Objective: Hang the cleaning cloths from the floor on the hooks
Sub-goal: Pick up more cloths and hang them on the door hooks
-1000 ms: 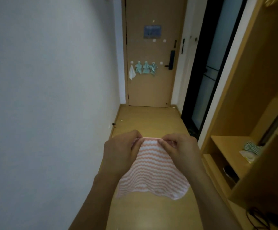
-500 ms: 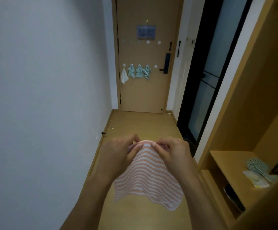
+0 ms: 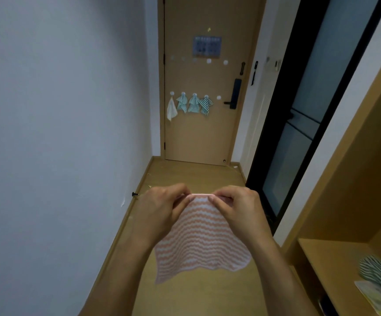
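A pink-and-white wavy-striped cloth [image 3: 198, 238] hangs in front of me, held up by its top edge. My left hand [image 3: 160, 213] and my right hand [image 3: 237, 210] pinch that edge close together at the middle. On the wooden door [image 3: 198, 137] at the corridor's end hang a white cloth [image 3: 171, 109] and three green-striped cloths [image 3: 194, 103], each from a round white hook. A bare hook [image 3: 218, 97] sits just right of them, and a row of bare hooks [image 3: 209, 61] runs higher up.
The white wall [image 3: 59, 133] runs along my left. A dark glass door [image 3: 299, 124] and a wooden shelf unit [image 3: 344, 247] stand on my right; a striped cloth [image 3: 378, 273] lies on its shelf. A black doorstop [image 3: 135, 194] sticks out at the skirting.
I have moved closer to the door, which now looms larger. Both hands keep pinching the pink cloth's top edge, with the fingers drawn slightly nearer together.
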Motion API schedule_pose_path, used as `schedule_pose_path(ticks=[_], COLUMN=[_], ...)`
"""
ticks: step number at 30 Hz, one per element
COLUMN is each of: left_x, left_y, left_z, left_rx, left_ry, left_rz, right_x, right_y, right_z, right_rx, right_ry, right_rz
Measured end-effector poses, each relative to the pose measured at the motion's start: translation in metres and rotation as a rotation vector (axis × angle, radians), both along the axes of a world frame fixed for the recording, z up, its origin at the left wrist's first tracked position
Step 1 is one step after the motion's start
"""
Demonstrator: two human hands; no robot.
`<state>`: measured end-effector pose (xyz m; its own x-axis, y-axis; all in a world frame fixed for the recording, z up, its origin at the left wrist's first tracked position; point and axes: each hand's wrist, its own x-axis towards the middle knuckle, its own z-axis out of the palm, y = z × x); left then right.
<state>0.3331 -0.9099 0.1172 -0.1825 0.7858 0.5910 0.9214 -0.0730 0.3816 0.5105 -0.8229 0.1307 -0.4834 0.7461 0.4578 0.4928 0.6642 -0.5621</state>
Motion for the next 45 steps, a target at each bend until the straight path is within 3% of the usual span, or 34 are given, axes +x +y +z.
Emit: schedule_pose_path(ticks=[16,31,45], left_x=[-0.173,-0.258,-0.314], left_y=[0.196,0.352,0.579], left_z=[0.01,-0.008,0.008], left_rx=[-0.016,-0.046,0.015], left_ry=[-0.051,0.024,0.119], left_rz=[-0.241,-0.232,-0.101], right_x=[-0.156,-0.242,-0.304], right_y=[0.162,0.311,0.547], right_z=[0.012,-0.01,-0.004], right_rx=[-0.017,-0.064,-0.033], right_ry=[0.007,0.004,0.015], right_rz=[-0.134,-0.176,-0.136])
